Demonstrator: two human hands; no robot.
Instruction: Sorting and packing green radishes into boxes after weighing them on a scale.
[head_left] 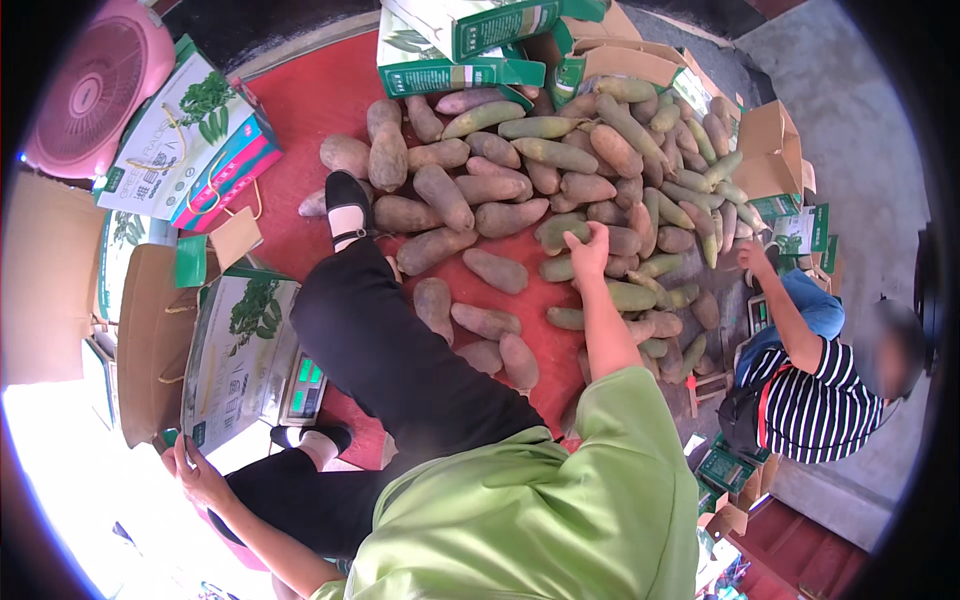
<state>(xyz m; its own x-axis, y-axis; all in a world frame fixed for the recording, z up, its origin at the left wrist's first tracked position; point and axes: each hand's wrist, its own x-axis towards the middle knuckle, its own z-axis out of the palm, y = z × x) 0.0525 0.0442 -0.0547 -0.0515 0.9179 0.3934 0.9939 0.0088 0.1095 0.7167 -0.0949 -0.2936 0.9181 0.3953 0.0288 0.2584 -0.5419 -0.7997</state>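
Note:
A large heap of long radishes point(490, 190), some green and others dusty brown, lies on a red ground sheet. At the middle of the heap, my right hand point(592, 252) is closed on the end of a green radish point(557, 232); its far fingers are partly hidden. To the left stands an open white and green carton point(235, 345) with a leafy picture on its side, on a scale with a lit green display point(303, 388). My left hand point(203, 480) pinches the near edge of this carton. What lies inside it is hidden from this view.
My shoe point(349, 200) rests against the heap's left side. A pink fan point(95, 90) and gift cartons point(185, 140) stand at the upper left. Further open cartons point(460, 50) lie behind the heap. At right, a person in a striped shirt point(825, 405) reaches toward the radishes.

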